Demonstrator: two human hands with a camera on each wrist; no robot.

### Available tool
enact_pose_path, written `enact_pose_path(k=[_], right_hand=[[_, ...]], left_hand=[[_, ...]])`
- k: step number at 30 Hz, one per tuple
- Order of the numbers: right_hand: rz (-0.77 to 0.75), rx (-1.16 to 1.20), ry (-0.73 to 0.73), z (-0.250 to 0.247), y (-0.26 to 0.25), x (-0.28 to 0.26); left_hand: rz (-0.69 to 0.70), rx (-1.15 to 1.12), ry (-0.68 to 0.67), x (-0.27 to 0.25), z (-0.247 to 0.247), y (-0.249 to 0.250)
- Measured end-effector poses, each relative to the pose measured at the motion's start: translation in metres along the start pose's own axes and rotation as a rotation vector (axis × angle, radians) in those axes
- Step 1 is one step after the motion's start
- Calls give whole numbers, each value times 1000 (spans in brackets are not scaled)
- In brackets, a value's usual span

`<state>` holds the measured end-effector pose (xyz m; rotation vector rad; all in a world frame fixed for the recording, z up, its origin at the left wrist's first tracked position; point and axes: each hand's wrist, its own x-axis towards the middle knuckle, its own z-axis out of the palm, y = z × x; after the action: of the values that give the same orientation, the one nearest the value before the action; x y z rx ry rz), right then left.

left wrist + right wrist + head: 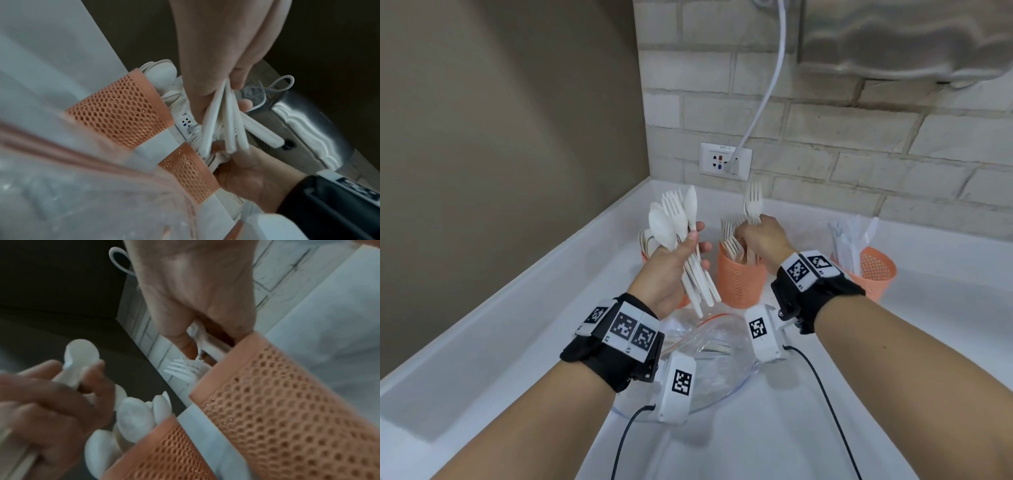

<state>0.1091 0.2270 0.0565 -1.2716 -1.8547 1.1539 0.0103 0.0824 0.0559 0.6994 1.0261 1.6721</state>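
Observation:
My left hand grips a fanned bundle of white plastic cutlery, spoons, forks and a knife, heads up; the handles splay out below the palm. My right hand pinches a white fork, tines up, right over the middle orange mesh cup, which holds several forks. Behind my left hand, the left orange cup holds white spoons. How far the fork's handle reaches into the cup is hidden by my fingers.
A third orange mesh cup with pale cutlery stands at the right. A clear plastic bag lies on the white counter under my wrists. A wall socket with a white cable and a steel appliance are behind.

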Motion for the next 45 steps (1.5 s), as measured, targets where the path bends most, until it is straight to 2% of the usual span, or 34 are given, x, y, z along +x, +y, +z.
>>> enact_pose_path(k=[4, 9, 10, 13, 15, 18, 19, 21, 25, 30, 33, 37, 40, 45], right_hand=[[-31, 73, 6, -5, 2, -12], [-299, 147, 162, -10, -2, -22], [-349, 71, 162, -11, -2, -21], [-410, -384, 99, -8, 9, -16], [-465, -467, 139, -9, 7, -19], [-667, -155, 322, -16, -18, -35], [-732, -29, 334, -17, -28, -43], [-779, 93, 235, -16, -44, -62], [-583, -117, 12, -6, -39, -80], [-415, -173, 11, -3, -32, -82], [-302, -78, -42, -3, -31, -83], [-191, 208, -172, -6, -32, -87], [-86, 349, -180, -3, -31, -90], [-69, 299, -160, 6, -27, -92]], left_hand=[[-2, 3, -61, -2, 3, 0], [-16, 14, -107, -5, 8, -1], [-22, 19, -117, -6, 9, -1], [-15, 55, -139, -7, 12, -2], [-1, 89, -136, -7, 12, -2], [16, 157, -89, -8, 15, -3], [20, 173, -72, -7, 16, -4], [20, 163, -61, -7, 18, -6], [-1, 98, -113, -9, 22, -2], [-28, 135, -157, -17, 23, -1], [-27, 136, -160, -19, 24, -3], [-54, 168, -170, -21, 24, -1], [-74, 203, -159, -22, 26, 1], [-78, 199, -156, -22, 28, -2]])
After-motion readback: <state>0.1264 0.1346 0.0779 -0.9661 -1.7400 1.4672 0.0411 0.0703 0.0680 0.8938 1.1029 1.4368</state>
